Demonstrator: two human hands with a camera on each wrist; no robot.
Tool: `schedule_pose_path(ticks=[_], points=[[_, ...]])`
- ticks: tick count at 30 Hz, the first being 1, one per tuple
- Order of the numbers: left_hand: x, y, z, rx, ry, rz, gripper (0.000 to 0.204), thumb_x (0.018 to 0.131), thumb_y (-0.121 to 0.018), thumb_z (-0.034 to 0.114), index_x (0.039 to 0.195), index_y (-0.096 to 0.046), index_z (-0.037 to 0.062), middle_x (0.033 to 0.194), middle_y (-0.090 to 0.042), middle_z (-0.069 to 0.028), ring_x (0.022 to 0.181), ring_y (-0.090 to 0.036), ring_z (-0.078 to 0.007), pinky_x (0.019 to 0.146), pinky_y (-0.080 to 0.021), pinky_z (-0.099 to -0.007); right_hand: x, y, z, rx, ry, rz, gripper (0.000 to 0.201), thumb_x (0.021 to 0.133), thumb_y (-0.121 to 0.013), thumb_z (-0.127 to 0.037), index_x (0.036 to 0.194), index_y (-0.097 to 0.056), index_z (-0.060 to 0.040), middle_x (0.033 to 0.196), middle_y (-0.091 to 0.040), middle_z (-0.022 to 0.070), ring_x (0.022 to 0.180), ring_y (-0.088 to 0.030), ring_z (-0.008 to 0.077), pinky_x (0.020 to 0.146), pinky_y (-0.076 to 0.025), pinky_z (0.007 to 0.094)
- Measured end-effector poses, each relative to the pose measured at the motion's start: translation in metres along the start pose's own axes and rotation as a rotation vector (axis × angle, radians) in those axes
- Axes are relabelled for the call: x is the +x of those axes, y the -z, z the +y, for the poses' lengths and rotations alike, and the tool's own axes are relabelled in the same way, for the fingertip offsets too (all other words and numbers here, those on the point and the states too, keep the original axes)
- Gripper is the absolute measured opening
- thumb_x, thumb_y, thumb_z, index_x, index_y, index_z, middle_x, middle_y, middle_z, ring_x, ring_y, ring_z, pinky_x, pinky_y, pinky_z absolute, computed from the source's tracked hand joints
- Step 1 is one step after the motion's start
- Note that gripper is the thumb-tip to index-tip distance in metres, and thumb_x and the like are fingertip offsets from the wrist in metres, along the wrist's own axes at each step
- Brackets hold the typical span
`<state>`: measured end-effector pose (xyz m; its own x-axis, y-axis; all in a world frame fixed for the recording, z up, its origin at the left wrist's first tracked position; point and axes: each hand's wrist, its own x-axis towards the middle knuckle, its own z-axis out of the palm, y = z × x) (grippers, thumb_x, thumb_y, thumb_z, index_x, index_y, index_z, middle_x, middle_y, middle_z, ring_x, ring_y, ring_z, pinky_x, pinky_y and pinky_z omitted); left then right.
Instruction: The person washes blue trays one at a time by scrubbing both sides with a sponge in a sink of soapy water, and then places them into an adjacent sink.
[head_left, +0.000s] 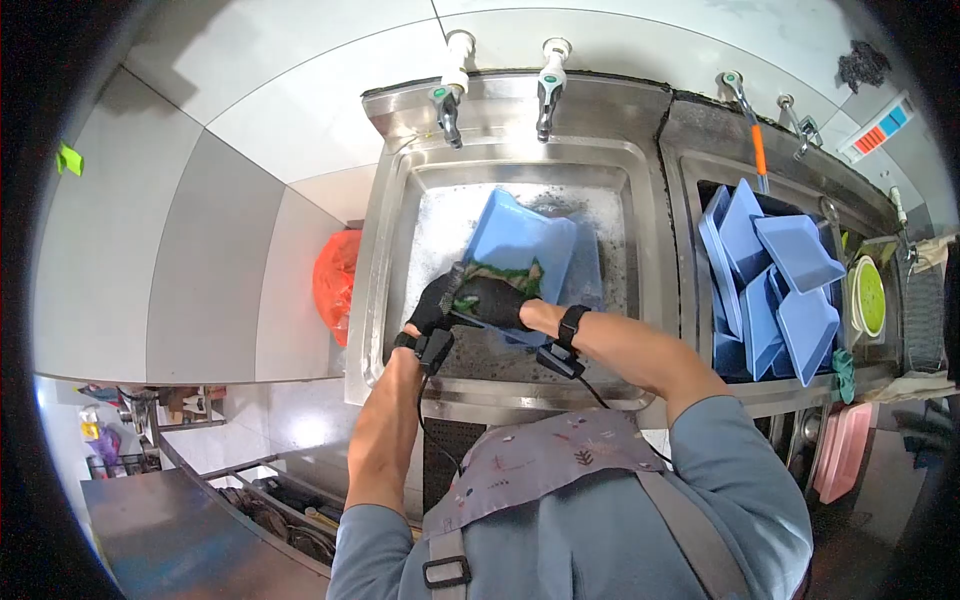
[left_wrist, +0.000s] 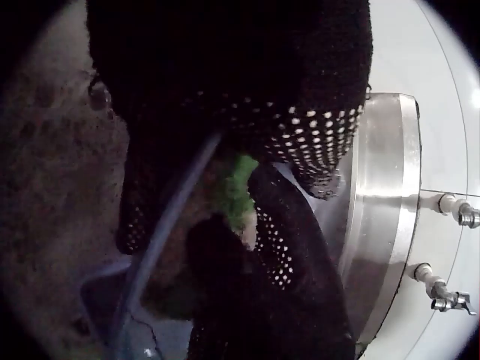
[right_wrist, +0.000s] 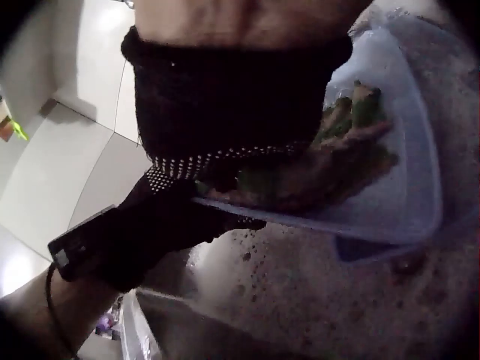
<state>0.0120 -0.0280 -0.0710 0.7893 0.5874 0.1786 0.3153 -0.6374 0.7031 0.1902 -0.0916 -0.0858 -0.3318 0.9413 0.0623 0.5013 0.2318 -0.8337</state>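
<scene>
A light blue tray (head_left: 520,235) is tilted in the left sink, with a second blue tray (head_left: 588,270) beneath it in the water. My gloved left hand (head_left: 436,303) grips the tray's near left edge; in the left wrist view the tray's rim (left_wrist: 169,217) runs under that hand (left_wrist: 240,82). My gloved right hand (head_left: 495,302) presses a green and brown cloth (head_left: 535,275) against the inside of the tray. The right wrist view shows the cloth (right_wrist: 352,142) bunched beside the right hand (right_wrist: 225,112); its fingertips are hidden.
Two taps (head_left: 548,95) stand behind the sink (head_left: 400,230). Several blue trays (head_left: 800,250) are piled in the right basin, near a green round container (head_left: 870,297). A red bag (head_left: 335,280) lies left of the sink. Pink trays (head_left: 843,455) stand at the lower right.
</scene>
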Motion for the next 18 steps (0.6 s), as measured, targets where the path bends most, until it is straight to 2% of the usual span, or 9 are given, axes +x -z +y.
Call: schedule_pose_path(ticks=[2, 5, 6, 7, 9, 12, 15, 17, 18], points=[[0.002, -0.003, -0.005, -0.124, 0.057, -0.006, 0.044, 0.094, -0.055, 0.033, 0.122, -0.056, -0.0006, 0.109, -0.064, -0.0161, 0.096, -0.061, -0.0231, 0.086, -0.046, -0.0338, -0.004, 0.002, 0.0, -0.001, 0.067, -0.115, 0.032, 0.086, -0.053, -0.01, 0.116, -0.06, -0.0027, 0.122, -0.057, 0.0204, 0.108, -0.056, 0.0351, 0.093, -0.044, 0.0418], [-0.002, -0.003, -0.004, -0.105, 0.072, 0.0, 0.042, 0.093, -0.057, 0.031, 0.119, -0.058, -0.0012, 0.102, -0.066, -0.0168, 0.092, -0.062, -0.0257, 0.083, -0.047, -0.0344, -0.015, 0.013, 0.027, -0.186, -0.087, -0.477, 0.029, 0.086, -0.052, -0.009, 0.112, -0.061, -0.0001, 0.117, -0.06, 0.0204, 0.106, -0.058, 0.0339, 0.091, -0.046, 0.0402], [-0.001, -0.003, 0.0, -0.088, 0.106, -0.008, 0.042, 0.092, -0.058, 0.031, 0.119, -0.058, -0.0017, 0.101, -0.066, -0.0169, 0.091, -0.062, -0.0257, 0.082, -0.047, -0.0344, -0.027, 0.02, 0.03, -0.187, -0.089, -0.478, 0.029, 0.086, -0.052, -0.009, 0.112, -0.061, -0.0001, 0.117, -0.06, 0.0204, 0.106, -0.058, 0.0339, 0.091, -0.046, 0.0402], [-0.001, -0.004, 0.002, -0.071, 0.14, -0.017, 0.043, 0.091, -0.059, 0.031, 0.118, -0.058, -0.0022, 0.1, -0.067, -0.017, 0.09, -0.062, -0.0258, 0.081, -0.047, -0.0345, -0.043, 0.029, 0.036, -0.247, -0.036, -0.433, 0.027, 0.086, -0.053, -0.009, 0.109, -0.063, -0.0002, 0.114, -0.061, 0.02, 0.103, -0.059, 0.0331, 0.089, -0.047, 0.0396], [0.006, -0.006, 0.0, -0.319, 0.494, -0.017, 0.04, 0.086, -0.062, 0.025, 0.115, -0.06, -0.003, 0.094, -0.067, -0.0165, 0.084, -0.062, -0.0252, 0.077, -0.048, -0.0348, -0.061, 0.043, 0.045, -0.31, 0.018, -0.389, 0.025, 0.085, -0.054, -0.009, 0.106, -0.064, -0.0002, 0.111, -0.063, 0.0195, 0.101, -0.061, 0.0322, 0.088, -0.048, 0.039], [0.008, -0.01, -0.008, -0.241, 0.361, -0.023, 0.041, 0.08, -0.063, 0.018, 0.113, -0.059, -0.0036, 0.093, -0.067, -0.016, 0.082, -0.062, -0.0238, 0.075, -0.048, -0.0352, -0.064, 0.061, 0.067, -0.003, 0.067, -0.205, 0.037, 0.09, -0.049, -0.032, 0.106, -0.065, -0.0024, 0.109, -0.066, 0.0154, 0.093, -0.062, 0.0271, 0.084, -0.049, 0.0372], [0.012, -0.008, -0.024, -0.28, 0.444, -0.147, 0.037, 0.079, -0.065, 0.023, 0.108, -0.062, 0.0005, 0.096, -0.067, -0.0177, 0.092, -0.062, -0.0285, 0.082, -0.048, -0.04, -0.055, 0.083, 0.064, 0.201, 0.1, -0.084, 0.049, 0.094, -0.045, -0.047, 0.106, -0.066, -0.0039, 0.108, -0.067, 0.0126, 0.088, -0.063, 0.0237, 0.081, -0.05, 0.036], [0.013, -0.002, -0.033, -0.173, 0.491, -0.199, 0.038, 0.077, -0.063, 0.021, 0.109, -0.063, 0.0005, 0.095, -0.067, -0.018, 0.089, -0.063, -0.0282, 0.081, -0.049, -0.0385, -0.045, 0.115, 0.027, -0.471, -0.346, 0.118, 0.043, 0.093, -0.05, -0.042, 0.1, -0.069, -0.0041, 0.098, -0.069, 0.0134, 0.084, -0.065, 0.0219, 0.079, -0.051, 0.035], [0.013, -0.003, -0.038, -0.121, 0.514, -0.225, 0.039, 0.076, -0.063, 0.021, 0.109, -0.063, 0.0006, 0.095, -0.067, -0.0181, 0.088, -0.064, -0.0281, 0.08, -0.049, -0.0377, -0.045, 0.122, 0.055, -0.304, -0.273, 0.187, 0.031, 0.091, -0.055, -0.032, 0.094, -0.068, -0.0041, 0.093, -0.069, 0.0151, 0.082, -0.064, 0.0216, 0.076, -0.051, 0.0351]])
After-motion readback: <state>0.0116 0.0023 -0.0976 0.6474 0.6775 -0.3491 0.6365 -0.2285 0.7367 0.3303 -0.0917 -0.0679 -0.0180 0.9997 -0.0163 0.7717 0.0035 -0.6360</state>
